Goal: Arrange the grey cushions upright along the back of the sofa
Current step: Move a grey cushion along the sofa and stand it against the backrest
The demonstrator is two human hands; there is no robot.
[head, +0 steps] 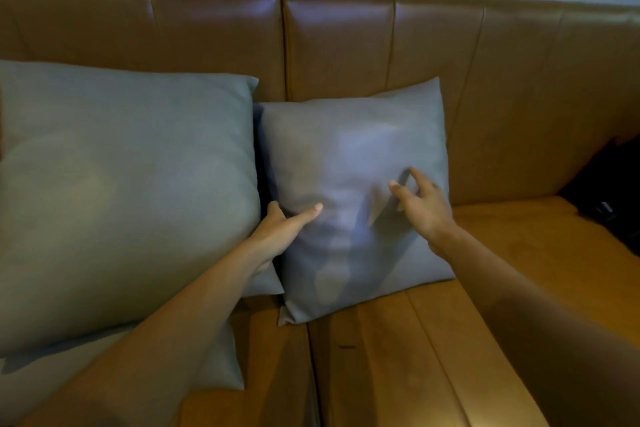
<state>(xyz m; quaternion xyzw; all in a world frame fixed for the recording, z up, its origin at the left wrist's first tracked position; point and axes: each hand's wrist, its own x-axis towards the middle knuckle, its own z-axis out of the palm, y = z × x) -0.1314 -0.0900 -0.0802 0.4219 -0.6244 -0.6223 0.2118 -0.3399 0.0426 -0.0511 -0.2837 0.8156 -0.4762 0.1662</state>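
- Grey fabric is filling the middle of the view: the smaller grey cushion (353,191) is leaning against the tan leather sofa back (381,42), its bottom edge sitting on the seat (450,340).
- The left hand (284,225) is gripping that cushion's left edge, thumb lying across the front face and fingers tucked out of sight between the two cushions.
- The right hand (420,201) is spreading loosely over the cushion's right side, fingers apart and lightly bent; whether the fingertips are actually touching the fabric is hard to say.
- The larger grey cushion (121,191) is standing propped just beside it on the left, the two touching.
- A third grey cushion (207,367) is lying flat beneath the large one, by the look of it not yet stood up.
- Judging the progress: two are looking upright, this one is getting squared up, and the flat one is remaining.
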